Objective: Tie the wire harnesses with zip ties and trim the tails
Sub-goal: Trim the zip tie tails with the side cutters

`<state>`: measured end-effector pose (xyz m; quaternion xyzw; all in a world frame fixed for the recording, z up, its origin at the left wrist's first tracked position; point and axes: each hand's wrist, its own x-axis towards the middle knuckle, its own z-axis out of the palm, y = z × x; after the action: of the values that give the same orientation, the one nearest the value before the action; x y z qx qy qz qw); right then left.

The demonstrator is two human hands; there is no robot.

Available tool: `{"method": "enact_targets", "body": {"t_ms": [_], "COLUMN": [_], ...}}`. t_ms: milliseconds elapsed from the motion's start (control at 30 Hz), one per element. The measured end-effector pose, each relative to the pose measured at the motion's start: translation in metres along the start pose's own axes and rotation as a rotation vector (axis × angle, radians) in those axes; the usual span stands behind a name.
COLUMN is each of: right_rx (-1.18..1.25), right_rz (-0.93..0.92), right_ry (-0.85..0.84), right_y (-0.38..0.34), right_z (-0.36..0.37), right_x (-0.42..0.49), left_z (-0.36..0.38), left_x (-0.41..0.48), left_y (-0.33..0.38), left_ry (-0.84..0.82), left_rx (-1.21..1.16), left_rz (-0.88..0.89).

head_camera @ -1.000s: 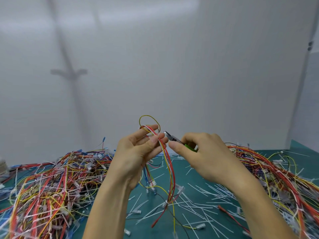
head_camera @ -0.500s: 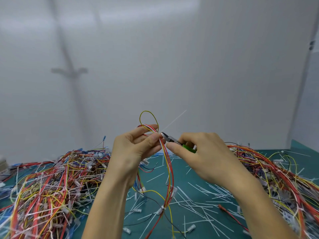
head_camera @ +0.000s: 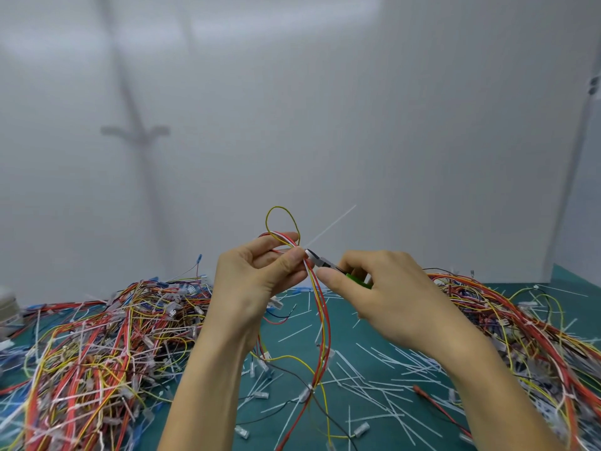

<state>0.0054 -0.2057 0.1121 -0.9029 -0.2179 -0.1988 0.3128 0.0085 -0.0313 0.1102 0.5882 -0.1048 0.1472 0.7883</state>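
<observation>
The harness (head_camera: 322,314) at centre frame is red, yellow and white; its zip tie tail (head_camera: 335,222) white, the cutters (head_camera: 325,262) green-handled, the mat (head_camera: 569,278) teal, the lower-left pile (head_camera: 97,346) mostly red and yellow.

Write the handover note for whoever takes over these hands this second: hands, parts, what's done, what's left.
Left hand pinches the looped red, yellow and white wire harness at its tie.
Right hand grips the green-handled flush cutters, nose at the tie.
The thin white zip-tie tail sticks up, uncut.
Done: tie looks cinched.
Left: snip the tail, then the next harness; left wire pile and right wire pile flank the teal mat.
</observation>
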Motion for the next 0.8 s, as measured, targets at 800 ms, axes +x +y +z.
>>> {"method": "enact_targets", "body": {"t_ms": [800], "right_rx": [0.023], "right_rz": [-0.031], "right_ry": [0.025], "right_y": [-0.0024], "right_z": [0.0053], "right_x": [0.0003], "left_z": [-0.0056], "left_x": [0.0007], "left_y": [-0.0001], "left_ry": [-0.053], "left_rx": [0.085], "left_rz": [0.017]}}
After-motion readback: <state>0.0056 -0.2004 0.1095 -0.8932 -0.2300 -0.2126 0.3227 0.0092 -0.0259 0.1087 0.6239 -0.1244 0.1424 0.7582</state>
